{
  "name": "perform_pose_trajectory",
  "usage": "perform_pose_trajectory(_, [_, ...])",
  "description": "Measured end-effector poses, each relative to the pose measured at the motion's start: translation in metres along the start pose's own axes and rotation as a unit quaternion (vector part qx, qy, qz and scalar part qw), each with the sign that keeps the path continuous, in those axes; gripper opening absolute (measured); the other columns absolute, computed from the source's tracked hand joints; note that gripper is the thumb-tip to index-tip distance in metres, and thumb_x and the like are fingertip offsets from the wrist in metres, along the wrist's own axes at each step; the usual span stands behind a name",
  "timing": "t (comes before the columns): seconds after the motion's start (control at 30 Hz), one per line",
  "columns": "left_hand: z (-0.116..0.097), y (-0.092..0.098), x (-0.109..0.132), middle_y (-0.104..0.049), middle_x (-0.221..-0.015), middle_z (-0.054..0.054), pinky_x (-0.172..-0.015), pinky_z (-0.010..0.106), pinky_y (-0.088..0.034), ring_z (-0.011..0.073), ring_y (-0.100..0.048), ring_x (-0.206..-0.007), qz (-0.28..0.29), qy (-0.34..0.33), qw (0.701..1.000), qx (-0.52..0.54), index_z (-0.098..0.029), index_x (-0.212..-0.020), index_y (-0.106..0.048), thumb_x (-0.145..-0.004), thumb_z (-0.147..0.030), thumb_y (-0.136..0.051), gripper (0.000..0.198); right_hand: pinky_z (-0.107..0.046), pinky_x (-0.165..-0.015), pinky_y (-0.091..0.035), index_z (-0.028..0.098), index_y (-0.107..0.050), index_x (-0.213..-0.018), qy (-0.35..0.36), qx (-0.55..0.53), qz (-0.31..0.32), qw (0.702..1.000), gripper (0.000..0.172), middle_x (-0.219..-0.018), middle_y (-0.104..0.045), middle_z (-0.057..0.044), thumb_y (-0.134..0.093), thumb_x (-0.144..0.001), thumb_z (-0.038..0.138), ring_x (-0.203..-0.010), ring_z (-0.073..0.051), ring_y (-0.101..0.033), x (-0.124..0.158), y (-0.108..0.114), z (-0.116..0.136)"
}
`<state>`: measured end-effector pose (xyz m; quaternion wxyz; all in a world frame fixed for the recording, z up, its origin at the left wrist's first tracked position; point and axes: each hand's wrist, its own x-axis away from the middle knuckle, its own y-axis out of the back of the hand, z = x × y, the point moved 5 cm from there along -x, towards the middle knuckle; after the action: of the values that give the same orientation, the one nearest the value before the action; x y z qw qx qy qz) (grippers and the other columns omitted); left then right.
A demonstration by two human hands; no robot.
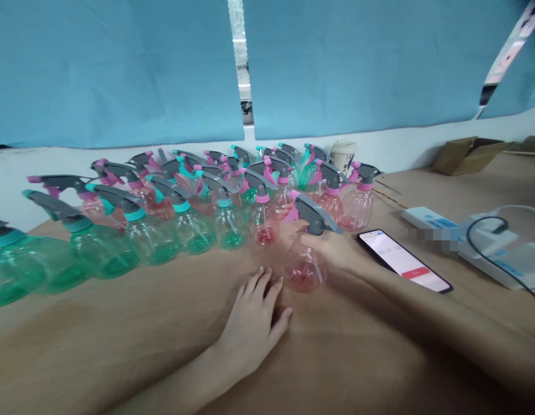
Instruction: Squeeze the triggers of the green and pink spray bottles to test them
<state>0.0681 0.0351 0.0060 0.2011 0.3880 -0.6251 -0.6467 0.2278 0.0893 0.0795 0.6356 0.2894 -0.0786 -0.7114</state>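
- Blue curtain: it hangs along the wall behind the far edge of the desk.
- Desk: brown and wide, it carries everything we handle.
- Rows of spray bottles: green ones run towards the left edge, pink ones stand further back and to the right, all upright with grey trigger heads.
- White device: it lies near the right edge with a black cable looped over it.
- Cardboard box: it sits at the far right corner.
- Left hand: we lay it palm down on the desk, grip open, fingertips just beside the pink bottle's base.
- Right hand: our grip is closed around the neck of the pink bottle, under its trigger head.
- Pink bottle: it stands upright on the desk in front of the rows, near the middle.
- Phone: it lies screen up, just right of our right hand.
- Paper cup: it stands behind the rows, at the far edge.
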Motion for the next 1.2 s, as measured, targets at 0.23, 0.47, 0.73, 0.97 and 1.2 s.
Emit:
perform_pose_trajectory(0.23, [0.001, -0.002, 0.000, -0.044, -0.130, 0.016, -0.095, 0.050, -0.033, 0.0316, -0.036, -0.121, 0.005, -0.001, 1.000, 0.000, -0.012, -0.118, -0.051, -0.086, -0.034, -0.048, 0.039, -0.026, -0.055, -0.041, 0.026, -0.056, -0.105, 0.008, -0.001, 0.003, 1.000, 0.043, -0.056, -0.050, 0.005, -0.051, -0.062, 0.023, -0.055, -0.016, -0.048, -0.001, 0.000, -0.002])
perform_pose_trajectory(0.47, [0.001, -0.002, 0.000, -0.043, -0.131, 0.016, -0.097, 0.049, -0.032, 0.0312, -0.034, -0.122, 0.005, 0.002, 1.000, 0.002, -0.012, -0.119, -0.050, -0.086, -0.035, -0.048, 0.040, -0.026, -0.054, -0.040, 0.026, -0.056, -0.103, 0.020, -0.012, 0.008, 1.000, 0.041, -0.057, -0.048, 0.005, -0.051, -0.062, 0.021, -0.055, -0.015, -0.047, -0.001, 0.000, 0.001])
perform_pose_trajectory(0.73, [0.002, -0.003, 0.002, -0.042, -0.131, 0.015, -0.097, 0.049, -0.032, 0.0306, -0.033, -0.123, 0.008, 0.004, 1.000, 0.005, -0.013, -0.119, -0.050, -0.086, -0.035, -0.047, 0.040, -0.027, -0.057, -0.041, 0.025, -0.053, -0.099, 0.009, -0.023, 0.029, 0.999, 0.038, -0.067, -0.057, 0.003, -0.049, -0.062, 0.019, -0.065, -0.017, -0.054, -0.002, -0.002, 0.003])
perform_pose_trajectory(0.97, [0.002, -0.003, 0.001, -0.043, -0.130, 0.016, -0.097, 0.048, -0.032, 0.0310, -0.035, -0.122, 0.007, 0.004, 1.000, 0.002, -0.012, -0.119, -0.050, -0.086, -0.034, -0.049, 0.041, -0.023, -0.056, -0.040, 0.023, -0.047, -0.071, 0.025, -0.051, 0.009, 0.998, 0.011, -0.061, -0.049, 0.005, -0.049, -0.062, 0.019, -0.059, -0.013, -0.047, -0.001, 0.001, 0.009])
perform_pose_trajectory(1.2, [0.002, -0.002, 0.000, -0.044, -0.130, 0.015, -0.096, 0.048, -0.033, 0.0307, -0.035, -0.122, 0.003, 0.002, 1.000, 0.004, -0.013, -0.118, -0.051, -0.086, -0.035, -0.047, 0.039, -0.024, -0.052, -0.038, 0.023, -0.047, -0.069, 0.005, -0.035, -0.007, 0.999, 0.007, -0.058, -0.046, 0.006, -0.051, -0.064, 0.024, -0.052, -0.012, -0.043, 0.002, 0.002, 0.001])
